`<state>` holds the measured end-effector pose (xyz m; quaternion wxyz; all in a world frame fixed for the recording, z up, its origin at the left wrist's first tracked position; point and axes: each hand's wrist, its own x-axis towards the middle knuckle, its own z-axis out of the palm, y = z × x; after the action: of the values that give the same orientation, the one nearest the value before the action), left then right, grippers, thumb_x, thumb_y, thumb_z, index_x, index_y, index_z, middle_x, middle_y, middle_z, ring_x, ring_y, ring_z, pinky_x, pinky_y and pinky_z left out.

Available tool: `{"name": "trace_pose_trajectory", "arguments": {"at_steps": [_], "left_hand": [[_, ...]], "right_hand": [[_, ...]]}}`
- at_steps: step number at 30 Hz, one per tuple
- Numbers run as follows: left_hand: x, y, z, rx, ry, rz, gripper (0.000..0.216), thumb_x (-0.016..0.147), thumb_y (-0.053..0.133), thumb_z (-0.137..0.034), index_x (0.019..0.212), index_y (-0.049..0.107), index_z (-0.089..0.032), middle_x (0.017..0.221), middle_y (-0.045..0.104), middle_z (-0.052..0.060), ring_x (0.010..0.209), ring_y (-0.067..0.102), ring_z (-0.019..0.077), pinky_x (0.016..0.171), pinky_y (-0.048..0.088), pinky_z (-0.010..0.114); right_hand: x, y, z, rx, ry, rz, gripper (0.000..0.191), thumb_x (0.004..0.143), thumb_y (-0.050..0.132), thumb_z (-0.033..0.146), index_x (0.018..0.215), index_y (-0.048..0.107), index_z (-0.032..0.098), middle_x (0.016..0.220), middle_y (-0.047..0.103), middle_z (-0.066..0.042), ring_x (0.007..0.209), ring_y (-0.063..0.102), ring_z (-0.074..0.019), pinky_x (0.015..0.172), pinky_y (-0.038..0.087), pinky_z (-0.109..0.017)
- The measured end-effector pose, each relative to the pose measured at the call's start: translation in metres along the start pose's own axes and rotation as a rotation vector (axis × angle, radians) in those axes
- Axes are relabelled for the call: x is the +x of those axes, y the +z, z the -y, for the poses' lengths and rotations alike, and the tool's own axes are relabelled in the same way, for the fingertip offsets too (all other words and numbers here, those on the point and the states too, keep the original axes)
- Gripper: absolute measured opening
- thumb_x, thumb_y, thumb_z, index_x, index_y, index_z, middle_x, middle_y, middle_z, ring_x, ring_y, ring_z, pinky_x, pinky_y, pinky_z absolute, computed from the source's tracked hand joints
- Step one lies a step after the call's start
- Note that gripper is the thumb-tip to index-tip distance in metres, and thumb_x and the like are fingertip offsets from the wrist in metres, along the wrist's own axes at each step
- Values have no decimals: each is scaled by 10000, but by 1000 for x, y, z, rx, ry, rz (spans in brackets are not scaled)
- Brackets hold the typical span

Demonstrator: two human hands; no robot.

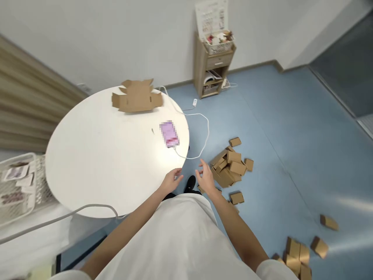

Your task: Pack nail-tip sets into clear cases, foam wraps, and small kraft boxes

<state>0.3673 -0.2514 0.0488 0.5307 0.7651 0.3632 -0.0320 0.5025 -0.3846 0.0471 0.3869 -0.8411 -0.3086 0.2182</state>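
Observation:
My left hand [171, 180] hovers at the right rim of the white round table [101, 155], fingers apart and nothing in it. Off the table's edge, my right hand [205, 177] hangs over the floor, also with spread fingers and no object. An unfolded cardboard box [138, 97] lies flat at the table's far side. Nearer to my hands is a blurred purple phone-like device [169, 133] with a white cable [208, 132] looping from it over the edge. A tiny object [153, 131], too small to name, lies left of it.
Several small folded cardboard boxes [237, 168] lie piled on the blue floor to the right, with more boxes [294, 251] farther off. A wooden cabinet [199, 64] carries a basket [220, 47] by the wall. Another white basket [32, 182] stands at the left.

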Motion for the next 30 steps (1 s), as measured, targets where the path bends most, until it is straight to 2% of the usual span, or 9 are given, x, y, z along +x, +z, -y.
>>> {"name": "trace_pose_trajectory", "arguments": {"at_steps": [5,7,11,15,19,23,26,30], "left_hand": [[-42,-31,37,-147,-201,-255,424,751,500,-402,1104,535,-170,1067,611,94,909,593,189,792,476,343],[-59,-35,51,-198,-266,-324,419,752,497,-410,1094,538,-171,1055,612,88,903,592,182,790,477,336],[-90,-35,75,-273,-377,-428,387,741,506,-397,1058,546,-177,1005,625,72,877,601,178,787,483,341],[-114,-40,88,-288,-422,-490,373,746,500,-398,1051,550,-188,1004,627,71,877,603,181,784,487,344],[-128,-59,101,-292,-402,-478,398,757,486,-417,1076,545,-187,1015,625,79,898,599,189,788,481,345],[-140,-93,121,-289,-335,-457,395,760,482,-416,1076,543,-188,1017,627,78,905,595,195,795,471,362],[-152,-127,143,-275,-275,-453,406,763,479,-414,1088,537,-178,1027,624,84,901,595,192,795,469,356],[-176,-179,179,-290,-230,-523,407,764,480,-410,1099,537,-187,1060,613,91,914,591,195,792,467,344]], "right_hand": [[66,35,60,-278,-164,392,539,819,454,370,1315,310,216,817,601,-29,788,564,-181,706,416,-287],[92,53,80,-387,-176,478,557,831,436,407,1332,274,225,803,618,-40,798,577,-201,721,405,-305],[132,90,104,-597,-163,478,594,825,421,461,1333,262,198,901,633,-118,887,581,-256,759,391,-357],[150,111,111,-684,-158,460,609,834,390,456,1340,236,156,933,631,-156,894,587,-269,754,393,-373],[143,119,119,-715,-130,406,583,840,369,448,1329,253,152,914,632,-149,868,593,-269,723,399,-363],[111,133,141,-689,-123,377,554,847,362,440,1325,252,182,879,632,-120,856,592,-258,723,393,-358],[77,157,168,-635,-145,403,505,847,381,396,1308,278,217,794,636,-63,791,594,-218,690,393,-319],[33,204,209,-547,-201,491,455,844,382,340,1281,324,227,713,622,-13,676,578,-168,586,379,-258]]}}
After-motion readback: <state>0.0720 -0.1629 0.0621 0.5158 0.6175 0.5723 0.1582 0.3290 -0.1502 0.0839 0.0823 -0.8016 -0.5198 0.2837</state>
